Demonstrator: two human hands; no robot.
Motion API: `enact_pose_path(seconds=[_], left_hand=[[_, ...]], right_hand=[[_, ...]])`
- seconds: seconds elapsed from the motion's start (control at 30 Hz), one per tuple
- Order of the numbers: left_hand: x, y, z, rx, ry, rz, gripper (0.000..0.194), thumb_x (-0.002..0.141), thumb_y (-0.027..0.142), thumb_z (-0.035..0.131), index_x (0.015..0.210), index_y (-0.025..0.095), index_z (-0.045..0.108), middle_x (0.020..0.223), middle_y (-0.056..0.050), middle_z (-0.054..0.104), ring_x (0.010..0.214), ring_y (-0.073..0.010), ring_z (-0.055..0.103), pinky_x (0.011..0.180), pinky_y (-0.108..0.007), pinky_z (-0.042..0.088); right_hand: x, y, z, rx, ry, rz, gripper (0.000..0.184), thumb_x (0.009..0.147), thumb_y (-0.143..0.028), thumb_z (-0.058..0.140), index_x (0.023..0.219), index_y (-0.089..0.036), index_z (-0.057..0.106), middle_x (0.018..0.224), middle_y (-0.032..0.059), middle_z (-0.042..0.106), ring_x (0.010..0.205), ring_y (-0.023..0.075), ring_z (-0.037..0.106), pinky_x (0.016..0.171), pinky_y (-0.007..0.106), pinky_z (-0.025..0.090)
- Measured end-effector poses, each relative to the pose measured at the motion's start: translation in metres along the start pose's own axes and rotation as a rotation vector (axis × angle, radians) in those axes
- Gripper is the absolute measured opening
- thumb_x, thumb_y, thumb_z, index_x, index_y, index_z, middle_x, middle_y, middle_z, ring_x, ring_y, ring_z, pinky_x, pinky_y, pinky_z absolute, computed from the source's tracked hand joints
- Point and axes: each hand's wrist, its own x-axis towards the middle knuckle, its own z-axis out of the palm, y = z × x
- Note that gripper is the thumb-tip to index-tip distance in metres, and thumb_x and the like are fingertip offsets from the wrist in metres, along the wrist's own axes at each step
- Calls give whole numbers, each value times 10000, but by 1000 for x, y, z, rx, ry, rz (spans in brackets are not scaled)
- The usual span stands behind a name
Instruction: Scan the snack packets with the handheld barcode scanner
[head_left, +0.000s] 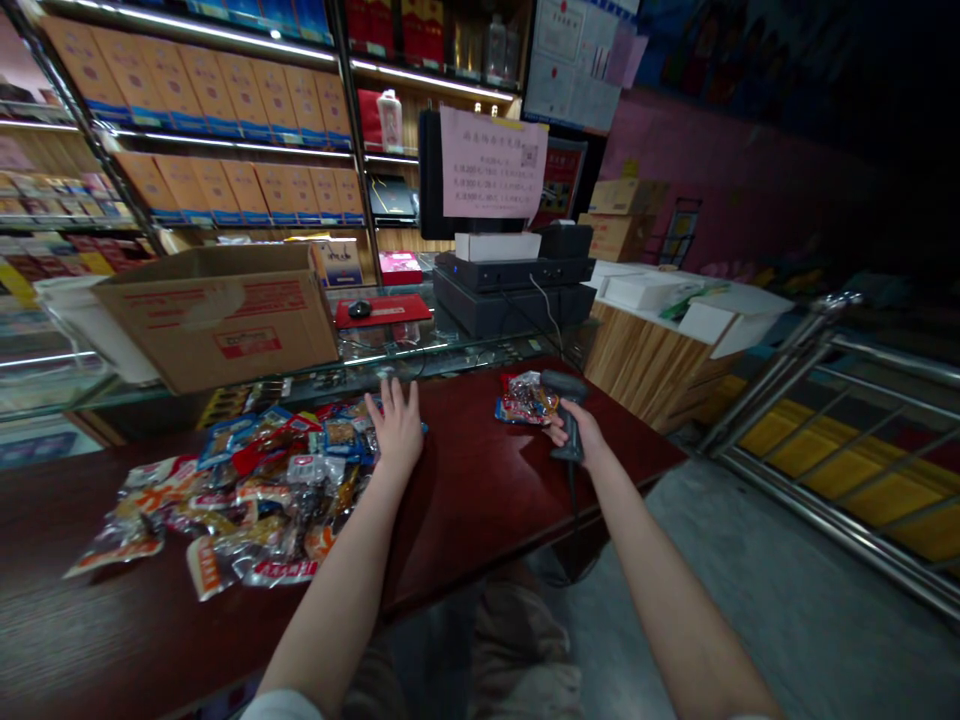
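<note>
My right hand [576,432] holds a black plastic barcode scanner [566,388]. My fingers [559,432] are curled tight and clamped around its handle, and its wide top sticks up above them. A thin black cord [571,510] hangs down from it, past the table's edge. I think this tight hold is good because it keeps the scanner steady. A loose cord is good too, because it won't tug on my hand.

Just beside the scanner is a small heap of shiny red and silver snack packets [525,398]. It lies on a dark red wooden table [480,500].

My left hand [395,430] is open and flat, with its fingers [390,395] spread wide apart. It is at the edge of a big, messy pile of shiny plastic snack packets [277,490] in blue, red, and silver, and it seems to touch them.

Past the table is a glass counter [390,345]. On it sit a big brown cardboard box [217,320], a red mat [397,310] with a black computer mouse [359,309], and a black cash register [510,300]. A pink paper sign [491,165] hangs above the register.
</note>
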Motion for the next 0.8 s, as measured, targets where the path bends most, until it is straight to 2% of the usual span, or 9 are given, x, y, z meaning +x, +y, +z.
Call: enact_pose_path(seconds=[0.1, 0.2, 0.27, 0.33, 0.47, 0.57, 0.67, 0.73, 0.8], left_hand=[[-1, 8, 4, -24, -227, 115, 544, 1001, 295, 418, 1519, 161, 517, 1613, -176, 419, 1550, -365, 250, 1241, -587, 146], [-3, 15, 11, -4, -377, -26, 588, 998, 486, 434, 1461, 159, 588, 1601, -195, 425, 1513, -482, 264, 1164, -730, 175], [-5, 16, 15, 49, -354, -88, 609, 997, 529, 421, 1431, 152, 620, 1589, -210, 437, 1475, -530, 303, 1136, -780, 122], [-7, 16, 17, 120, -300, -97, 614, 994, 530, 432, 1396, 120, 649, 1535, -238, 498, 1437, -546, 358, 1153, -762, 42], [-5, 28, 20, 142, -188, -7, 585, 980, 485, 494, 1387, 91, 640, 1522, -260, 500, 1471, -516, 320, 1186, -705, -1], [6, 55, 20, -36, -176, 103, 501, 1009, 443, 436, 1336, 138, 663, 1474, -213, 566, 1448, -426, 399, 1201, -686, 43], [26, 94, 21, -260, -312, 70, 513, 1020, 475, 385, 1327, 157, 646, 1350, -183, 657, 1277, -361, 573, 1167, -611, 260], [41, 118, 23, -354, -363, 68, 518, 1008, 503, 402, 1338, 173, 628, 1368, -172, 643, 1282, -352, 563, 1104, -546, 366], [53, 138, 27, -402, -414, 76, 525, 990, 537, 426, 1308, 179, 641, 1386, -173, 621, 1291, -352, 549, 1076, -520, 393]], right_hand=[[-1, -8, -19, -7, 81, 11, 281, 783, -342, 747, 836, -228, 495, 519, -82, 509, 344, 73, 392, 330, 195, 337], [-3, -7, -33, 30, 137, 25, 256, 795, -337, 720, 839, -227, 493, 506, -90, 487, 342, 68, 379, 331, 181, 323], [-4, -4, -39, 65, 136, 28, 257, 804, -350, 709, 829, -227, 485, 506, -93, 475, 343, 62, 370, 336, 175, 321], [-3, -2, -43, 83, 119, 30, 258, 813, -362, 700, 826, -226, 481, 510, -92, 473, 345, 60, 365, 338, 173, 319], [2, 0, -45, 80, 109, 35, 268, 818, -362, 700, 818, -231, 466, 510, -87, 477, 348, 65, 374, 334, 174, 306], [6, 1, -46, 100, 109, 26, 272, 818, -378, 705, 831, -231, 477, 508, -87, 482, 345, 67, 373, 333, 176, 307], [7, 1, -47, 118, 109, 11, 280, 813, -397, 714, 858, -229, 495, 510, -87, 490, 341, 70, 374, 331, 183, 309], [7, 1, -47, 120, 107, 9, 300, 802, -407, 728, 867, -229, 495, 510, -88, 491, 340, 71, 377, 332, 186, 312], [6, 1, -46, 116, 106, 10, 322, 792, -415, 742, 879, -229, 494, 509, -92, 488, 341, 71, 378, 335, 188, 313]])
